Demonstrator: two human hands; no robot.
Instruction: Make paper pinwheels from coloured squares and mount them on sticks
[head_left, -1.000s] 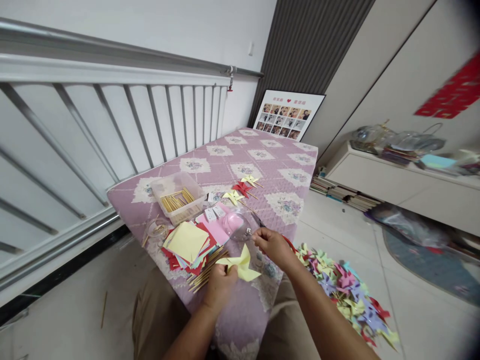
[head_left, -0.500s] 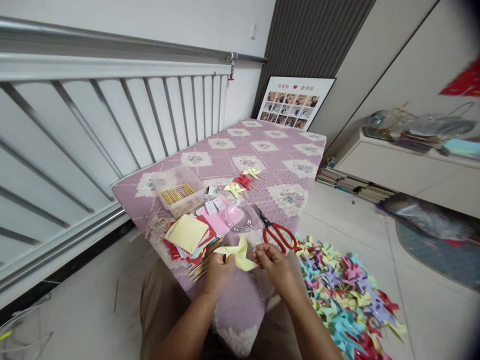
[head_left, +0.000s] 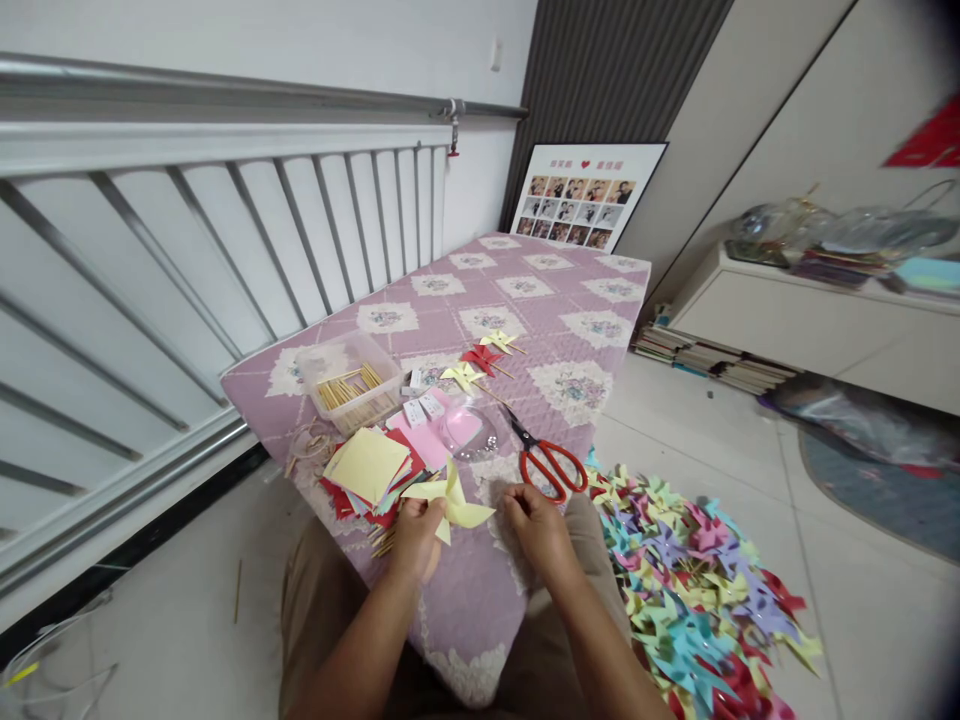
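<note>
A pale yellow paper pinwheel is pinched in my left hand, over the near end of the table. To its right, apart from the pinwheel, my right hand has its fingers pressed together; whatever they hold is hidden or too small to name. Red-handled scissors lie just beyond the right hand. A clear dish with small shiny pieces sits past the pinwheel. Left of my left hand are a stack of square coloured papers and thin sticks, partly covered.
A clear plastic box of short sticks stands at the table's left edge. Three finished pinwheels lie farther back on the flowered tablecloth. Many colourful pinwheels are heaped on the right. A radiator runs along the left wall.
My left hand has moved slightly left with the pinwheel, which is turned and tilted differently. The gap between the pinwheel and my right hand has grown.
</note>
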